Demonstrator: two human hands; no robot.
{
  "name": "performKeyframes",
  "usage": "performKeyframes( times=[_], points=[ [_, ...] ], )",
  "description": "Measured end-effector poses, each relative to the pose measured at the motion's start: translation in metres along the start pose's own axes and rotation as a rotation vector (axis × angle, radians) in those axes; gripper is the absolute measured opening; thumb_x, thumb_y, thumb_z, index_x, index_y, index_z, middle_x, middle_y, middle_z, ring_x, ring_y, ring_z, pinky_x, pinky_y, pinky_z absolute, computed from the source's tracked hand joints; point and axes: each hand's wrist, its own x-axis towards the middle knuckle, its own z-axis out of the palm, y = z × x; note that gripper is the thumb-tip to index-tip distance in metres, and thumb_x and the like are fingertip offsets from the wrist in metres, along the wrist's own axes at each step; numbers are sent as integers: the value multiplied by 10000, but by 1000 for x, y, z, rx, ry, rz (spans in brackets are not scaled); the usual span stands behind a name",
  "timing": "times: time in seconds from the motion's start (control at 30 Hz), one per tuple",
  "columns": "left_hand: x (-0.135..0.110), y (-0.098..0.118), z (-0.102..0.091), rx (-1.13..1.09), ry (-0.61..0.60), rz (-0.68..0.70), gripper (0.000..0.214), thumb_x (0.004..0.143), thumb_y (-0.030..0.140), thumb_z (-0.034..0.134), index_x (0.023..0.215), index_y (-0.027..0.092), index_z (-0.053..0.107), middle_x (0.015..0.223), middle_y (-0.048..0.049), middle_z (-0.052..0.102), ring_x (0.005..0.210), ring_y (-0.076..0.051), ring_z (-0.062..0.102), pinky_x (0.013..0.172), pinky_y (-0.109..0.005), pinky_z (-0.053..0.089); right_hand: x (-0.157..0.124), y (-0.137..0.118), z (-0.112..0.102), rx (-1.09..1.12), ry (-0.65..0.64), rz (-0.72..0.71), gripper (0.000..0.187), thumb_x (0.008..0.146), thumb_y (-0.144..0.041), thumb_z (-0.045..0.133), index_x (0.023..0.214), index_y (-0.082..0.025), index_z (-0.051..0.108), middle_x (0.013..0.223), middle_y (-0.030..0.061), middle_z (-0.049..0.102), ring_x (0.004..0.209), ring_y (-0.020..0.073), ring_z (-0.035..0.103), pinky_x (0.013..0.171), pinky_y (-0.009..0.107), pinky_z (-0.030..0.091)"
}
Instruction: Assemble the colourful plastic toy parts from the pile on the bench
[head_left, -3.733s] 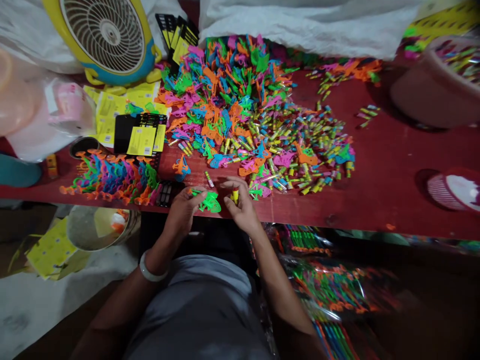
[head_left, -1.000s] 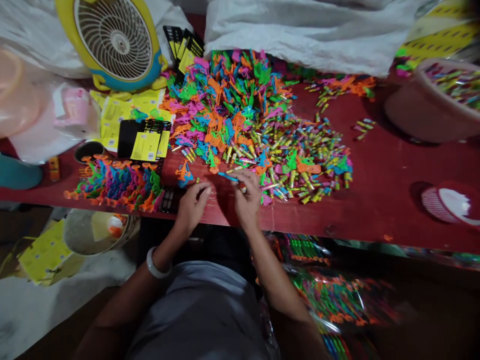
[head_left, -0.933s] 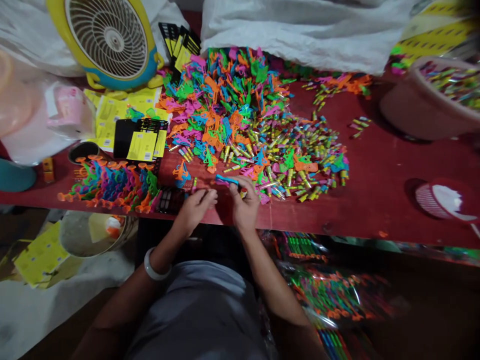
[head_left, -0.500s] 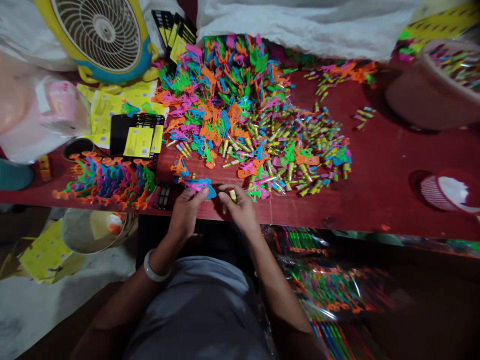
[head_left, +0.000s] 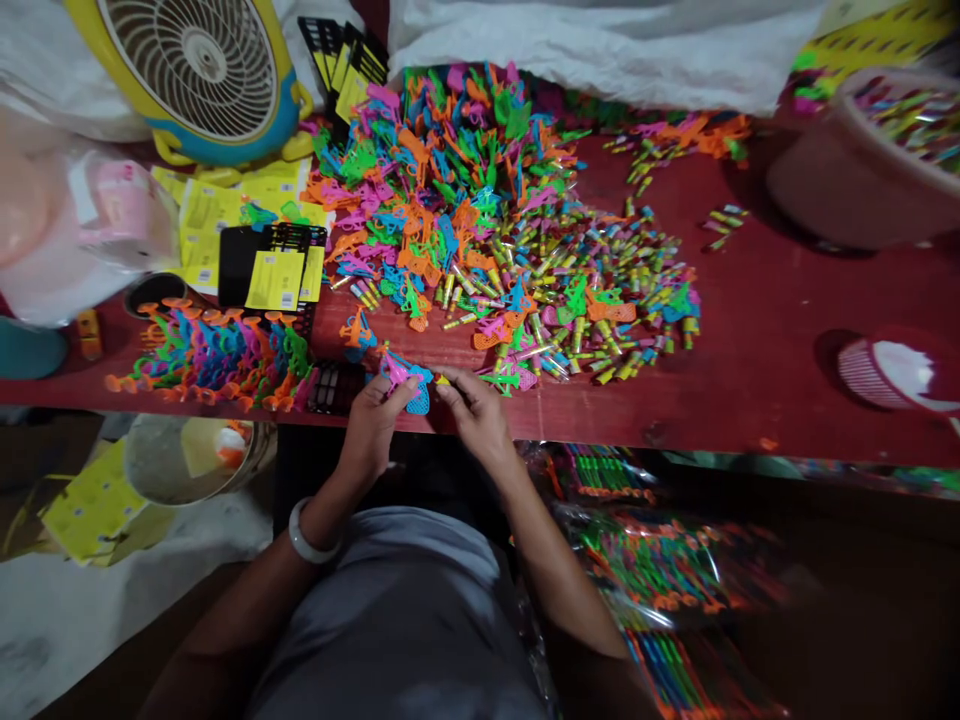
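Note:
At the table's near edge, my left hand (head_left: 373,420) is closed on pink and blue plastic toy pieces (head_left: 419,396), which have lattice-like flat parts. My right hand (head_left: 481,416) pinches a small yellow-ended tube (head_left: 443,380) close to the right side of those pieces. Fingers partly hide both, and I cannot tell whether they touch. Just beyond the left hand lies an orange and blue plastic piece (head_left: 358,330). A heap of colourful plastic pieces (head_left: 450,150) spreads beyond my hands, with a pile of small tubes (head_left: 622,250) to its right.
Assembled colourful toys (head_left: 217,355) lie in rows on the left, near yellow-and-black cards (head_left: 277,280). A yellow-blue fan (head_left: 202,60) stands behind. On the right are a tub (head_left: 825,180) of tubes and a red-white container (head_left: 870,375). Bagged toys (head_left: 660,560) lie below the table edge.
My right hand has brought the small tube left and slightly up, closer to the plastic pieces. The left hand has tilted its pieces, so the blue part points further down.

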Motion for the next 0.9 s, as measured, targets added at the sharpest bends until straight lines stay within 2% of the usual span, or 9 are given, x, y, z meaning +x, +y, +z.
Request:
performKeyframes(
  times=[0.23,0.47,0.57,0.67,0.73,0.8,0.87,0.9],
  points=[
    [-1,2,0,97,21,35,237,763,410,759,778,182,695,754,23,631,745,-132,525,746,-249,430,1,3,5,-12,27,1,249,967,-342,567,1144,-259,721,1111,51,762,1028,219,701,930,386,559],
    [0,-2,-6,222,45,53,219,812,402,717,783,189,678,744,31,617,709,-130,513,705,-248,420,-8,5,15,-104,78,-92,256,974,-303,551,1183,-257,691,1084,80,749,1011,227,693,912,398,569],
    [-2,-8,-8,264,50,50,213,832,397,686,789,189,665,728,33,613,689,-127,514,684,-245,422,-17,8,24,-66,68,-66,234,966,-291,560,1148,-240,698,1018,77,753,927,216,704,833,365,584],
    [-4,-10,-6,310,23,63,211,848,396,665,800,190,669,713,31,617,672,-128,528,669,-243,434,-24,12,30,50,47,36,236,968,-343,573,1126,-228,704,925,57,748,761,182,693,717,322,584],
    [-3,-7,-4,354,-19,87,226,859,412,660,803,195,684,703,22,624,673,-141,552,670,-251,457,-25,14,23,100,46,86,249,964,-384,586,1117,-232,710,908,50,746,737,179,686,715,326,585],
    [4,-2,-5,401,-43,137,232,873,429,652,849,206,711,769,-5,659,753,-173,604,748,-281,502,-21,16,4,60,135,85,263,957,-407,599,1121,-235,711,972,65,747,850,206,699,814,375,586],
    [16,3,-10,436,-10,217,227,877,421,660,952,216,723,983,-57,691,986,-220,630,959,-339,490,-12,19,-26,-92,360,36,308,961,-410,590,1192,-233,692,1111,99,722,1035,250,676,957,459,542],
    [24,5,-15,467,39,269,242,871,403,674,1017,215,716,1126,-87,671,1136,-247,592,1074,-371,430,-7,21,-41,-200,498,0,350,963,-406,582,1253,-228,666,1191,120,693,1124,274,643,1020,506,499]
  ],
)
